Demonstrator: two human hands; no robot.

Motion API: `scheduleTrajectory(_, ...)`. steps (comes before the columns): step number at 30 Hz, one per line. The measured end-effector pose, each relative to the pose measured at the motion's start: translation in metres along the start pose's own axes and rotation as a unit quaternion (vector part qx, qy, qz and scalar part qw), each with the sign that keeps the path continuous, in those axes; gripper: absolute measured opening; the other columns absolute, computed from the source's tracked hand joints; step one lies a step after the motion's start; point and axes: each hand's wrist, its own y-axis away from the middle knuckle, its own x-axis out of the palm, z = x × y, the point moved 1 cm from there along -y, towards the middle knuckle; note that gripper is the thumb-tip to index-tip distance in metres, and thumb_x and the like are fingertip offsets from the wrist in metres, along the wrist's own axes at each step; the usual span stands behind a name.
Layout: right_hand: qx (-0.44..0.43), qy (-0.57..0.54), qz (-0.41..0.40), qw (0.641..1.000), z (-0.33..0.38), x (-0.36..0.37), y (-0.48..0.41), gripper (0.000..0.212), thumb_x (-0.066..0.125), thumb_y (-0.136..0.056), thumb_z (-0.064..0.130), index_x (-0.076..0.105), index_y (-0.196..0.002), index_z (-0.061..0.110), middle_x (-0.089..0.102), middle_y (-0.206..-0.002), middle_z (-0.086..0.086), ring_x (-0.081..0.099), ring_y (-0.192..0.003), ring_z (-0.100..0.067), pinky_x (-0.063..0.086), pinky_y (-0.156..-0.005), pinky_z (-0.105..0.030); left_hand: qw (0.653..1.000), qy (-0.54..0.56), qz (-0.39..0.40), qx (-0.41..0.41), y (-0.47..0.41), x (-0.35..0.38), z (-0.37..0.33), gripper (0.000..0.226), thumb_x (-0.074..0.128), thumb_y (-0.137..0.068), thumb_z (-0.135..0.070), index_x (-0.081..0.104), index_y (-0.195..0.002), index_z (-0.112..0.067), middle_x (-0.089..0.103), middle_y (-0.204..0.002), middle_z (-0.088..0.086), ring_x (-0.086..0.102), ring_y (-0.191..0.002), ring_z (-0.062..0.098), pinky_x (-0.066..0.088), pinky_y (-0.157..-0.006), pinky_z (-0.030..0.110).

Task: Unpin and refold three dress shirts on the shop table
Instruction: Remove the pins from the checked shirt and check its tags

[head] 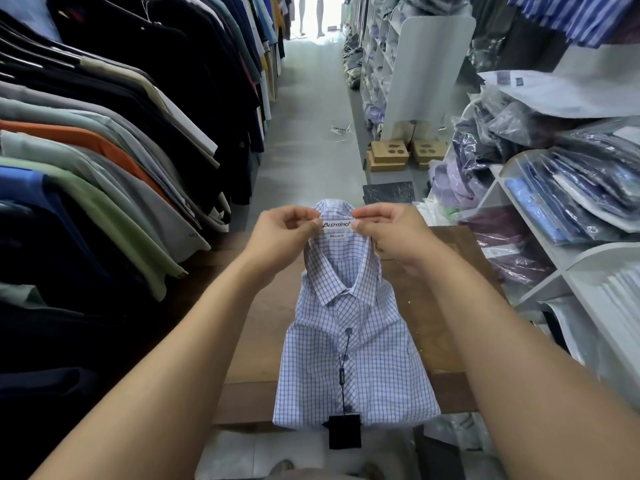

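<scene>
A folded checked dress shirt (349, 341) lies in the middle of the frame on a brown wooden counter (450, 306), collar toward the top of the picture, its lower edge reaching the counter's near edge. Both hands meet at the back of the collar, just above centre. The left hand (280, 237) pinches the collar band at the left end of the white brand label (337, 224), thumb and forefinger closed on the fabric. The right hand (391, 233) pinches the band at the label's right end in the same way. The collar is lifted slightly off the counter between them. A black cord runs down the button placket to a black hang tag (344, 431) that hangs over the counter's near edge at lower centre. Hanging garments (104, 150) fill the left side of the frame. Shelves (554, 254) stacked with bagged shirts fill the right side. A pale aisle floor (304, 133) runs up the middle toward the top.
</scene>
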Motion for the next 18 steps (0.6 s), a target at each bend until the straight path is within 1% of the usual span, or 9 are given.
scheduleTrajectory(1, 0.001, 0.006, 0.000, 1.000, 0.002, -0.002, 0.001, 0.017, 0.076, -0.088, 0.010, 0.075, -0.104, 0.016, 0.077, -0.095, 0.000, 0.067, -0.064, 0.003, 0.049, -0.058, -0.011, 1.000, -0.010, 0.001, 0.002, 0.001, -0.001, -0.004, 0.005, 0.074, -0.089, -0.014, 0.075, -0.094, -0.017, 0.072, -0.076, -0.002, 0.059, -0.073, 0.012, 0.050, -0.072, 0.027)
scheduleTrajectory(3, 0.005, 0.019, 0.006, 1.000, 0.006, -0.008, 0.003, 0.016, 0.078, -0.086, 0.012, 0.077, -0.101, 0.018, 0.075, -0.087, 0.003, 0.060, -0.055, 0.002, 0.048, -0.058, -0.015, 1.000, -0.024, 0.009, 0.007, 0.003, -0.002, -0.011, 0.007, 0.076, -0.087, -0.015, 0.075, -0.094, -0.018, 0.072, -0.070, -0.007, 0.058, -0.072, 0.013, 0.049, -0.075, 0.031)
scheduleTrajectory(7, 0.018, 0.018, 0.046, 0.999, 0.010, -0.019, 0.009, 0.018, 0.080, -0.082, 0.011, 0.075, -0.099, 0.016, 0.068, -0.076, -0.004, 0.055, -0.056, -0.010, 0.051, -0.061, -0.026, 0.997, -0.057, 0.039, 0.017, 0.011, -0.007, -0.019, 0.012, 0.078, -0.085, -0.018, 0.074, -0.096, -0.020, 0.069, -0.066, -0.008, 0.060, -0.068, 0.008, 0.056, -0.086, 0.034)
scheduleTrajectory(9, 0.018, 0.009, 0.069, 0.997, 0.011, -0.023, 0.014, 0.019, 0.080, -0.084, 0.009, 0.074, -0.101, 0.013, 0.067, -0.071, -0.002, 0.059, -0.056, -0.010, 0.053, -0.059, -0.026, 0.996, -0.065, 0.052, 0.017, 0.017, -0.011, -0.022, 0.012, 0.079, -0.085, -0.018, 0.074, -0.095, -0.020, 0.069, -0.067, -0.005, 0.061, -0.071, 0.008, 0.056, -0.093, 0.038)
scheduleTrajectory(12, 0.015, -0.010, 0.101, 0.995, 0.014, -0.026, 0.023, 0.019, 0.079, -0.085, 0.008, 0.072, -0.102, 0.011, 0.070, -0.070, -0.001, 0.062, -0.058, -0.011, 0.055, -0.057, -0.025, 0.995, -0.067, 0.064, 0.024, 0.027, -0.016, -0.026, 0.013, 0.080, -0.085, -0.017, 0.071, -0.092, -0.012, 0.072, -0.074, 0.010, 0.063, -0.076, 0.014, 0.053, -0.097, 0.049)
scheduleTrajectory(13, 0.014, -0.012, 0.109, 0.994, 0.014, -0.026, 0.025, 0.019, 0.079, -0.085, 0.008, 0.071, -0.103, 0.010, 0.071, -0.071, -0.001, 0.063, -0.059, -0.011, 0.055, -0.058, -0.025, 0.995, -0.068, 0.065, 0.029, 0.030, -0.017, -0.026, 0.015, 0.081, -0.084, -0.017, 0.069, -0.091, -0.010, 0.072, -0.075, 0.013, 0.062, -0.076, 0.017, 0.052, -0.097, 0.052)
scheduleTrajectory(15, 0.009, -0.021, 0.122, 0.992, 0.014, -0.026, 0.028, 0.018, 0.078, -0.087, 0.009, 0.071, -0.103, 0.010, 0.072, -0.073, -0.001, 0.064, -0.060, -0.011, 0.055, -0.058, -0.025, 0.995, -0.064, 0.064, 0.038, 0.034, -0.019, -0.027, 0.020, 0.082, -0.083, -0.019, 0.063, -0.086, -0.014, 0.069, -0.069, 0.008, 0.059, -0.075, 0.021, 0.053, -0.087, 0.054)
scheduleTrajectory(16, 0.006, -0.027, 0.126, 0.992, 0.013, -0.025, 0.028, 0.017, 0.077, -0.087, 0.008, 0.070, -0.102, 0.010, 0.072, -0.073, 0.000, 0.064, -0.060, -0.011, 0.055, -0.058, -0.024, 0.996, -0.057, 0.063, 0.040, 0.036, -0.019, -0.027, 0.024, 0.083, -0.082, -0.021, 0.059, -0.084, -0.019, 0.067, -0.067, 0.006, 0.057, -0.075, 0.022, 0.051, -0.081, 0.051)
scheduleTrajectory(18, 0.004, -0.041, 0.131, 0.991, 0.011, -0.025, 0.029, 0.016, 0.076, -0.088, 0.007, 0.070, -0.102, 0.009, 0.073, -0.073, -0.001, 0.066, -0.062, -0.012, 0.057, -0.059, -0.025, 0.996, -0.044, 0.060, 0.039, 0.038, -0.020, -0.026, 0.032, 0.083, -0.080, -0.023, 0.051, -0.081, -0.024, 0.063, -0.064, 0.004, 0.053, -0.074, 0.023, 0.044, -0.078, 0.046)
